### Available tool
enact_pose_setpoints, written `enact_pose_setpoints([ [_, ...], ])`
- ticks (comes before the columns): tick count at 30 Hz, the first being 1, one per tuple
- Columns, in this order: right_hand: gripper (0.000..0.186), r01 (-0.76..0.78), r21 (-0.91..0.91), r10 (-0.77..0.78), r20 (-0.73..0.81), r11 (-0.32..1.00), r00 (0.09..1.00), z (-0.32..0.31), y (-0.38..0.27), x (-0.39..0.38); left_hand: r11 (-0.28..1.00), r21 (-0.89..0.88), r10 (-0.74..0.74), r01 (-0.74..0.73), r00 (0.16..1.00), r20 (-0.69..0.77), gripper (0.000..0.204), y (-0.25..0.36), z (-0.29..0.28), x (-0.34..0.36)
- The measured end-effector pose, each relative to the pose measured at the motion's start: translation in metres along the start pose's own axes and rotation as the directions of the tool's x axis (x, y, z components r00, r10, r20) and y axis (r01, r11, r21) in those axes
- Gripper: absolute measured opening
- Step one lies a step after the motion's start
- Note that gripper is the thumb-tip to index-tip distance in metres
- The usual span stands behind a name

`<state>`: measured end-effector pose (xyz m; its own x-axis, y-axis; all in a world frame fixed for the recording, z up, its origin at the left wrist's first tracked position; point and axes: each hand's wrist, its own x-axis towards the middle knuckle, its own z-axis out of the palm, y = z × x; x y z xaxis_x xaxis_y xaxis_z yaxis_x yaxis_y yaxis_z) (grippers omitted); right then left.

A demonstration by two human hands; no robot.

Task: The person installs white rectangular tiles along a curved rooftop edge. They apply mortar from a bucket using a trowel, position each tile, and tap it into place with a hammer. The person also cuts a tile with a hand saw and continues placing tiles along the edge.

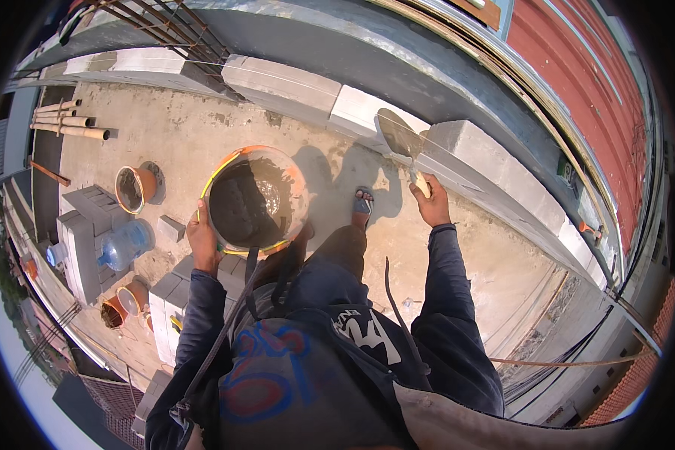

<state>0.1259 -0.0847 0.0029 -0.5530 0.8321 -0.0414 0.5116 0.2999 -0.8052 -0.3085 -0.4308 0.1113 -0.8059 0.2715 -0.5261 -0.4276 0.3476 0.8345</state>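
Two things are being held: left of centre, the left hand (202, 241) is gripping a mortar bucket (295, 187) by its rim; right of centre, the right hand (433, 204) is holding a masonry trowel (400, 136), its blade overlapping a white block (354, 112) at upper centre.

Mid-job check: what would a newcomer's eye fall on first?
Likely the big bucket of grey mortar left of centre, its rim in the left hand. Next, the trowel in the right hand, by the row of pale blocks. Then, at left, the blue water jug beside stacked blocks.
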Motion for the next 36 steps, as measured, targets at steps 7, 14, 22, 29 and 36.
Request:
enact_pose_setpoints([
  [7, 0.052, -0.19, -0.576, 0.092, -0.195, 0.795, 0.977, 0.051, 0.097, 0.009, 0.984, 0.163, 0.081, -0.079, 0.997, -0.01, 0.046, -0.029, -0.074, 0.022],
  [14, 0.052, -0.068, -0.444, 0.057, -0.04, 0.893, 0.998, 0.123, 0.092, 0.002, 0.951, 0.305, 0.07, -0.047, 0.995, -0.064, 0.048, -0.038, -0.087, 0.009],
  [22, 0.058, -0.269, -0.49, 0.186, -0.213, 0.829, 0.959, 0.189, 0.079, 0.041, 1.0, 0.008, 0.023, -0.023, 0.999, -0.023, 0.049, -0.035, -0.006, -0.032],
  [29, 0.062, -0.102, -0.232, 0.147, 0.185, 0.967, 0.972, 0.096, 0.004, -0.065, 0.994, 0.094, 0.054, -0.049, 0.997, -0.048, 0.048, -0.031, 0.066, -0.051],
  [36, 0.057, 0.179, -0.378, 0.104, 0.619, 0.908, 0.779, -0.028, -0.109, -0.039, 0.922, 0.292, 0.23, -0.254, 0.966, 0.114, 0.041, 0.042, 0.176, -0.115],
])
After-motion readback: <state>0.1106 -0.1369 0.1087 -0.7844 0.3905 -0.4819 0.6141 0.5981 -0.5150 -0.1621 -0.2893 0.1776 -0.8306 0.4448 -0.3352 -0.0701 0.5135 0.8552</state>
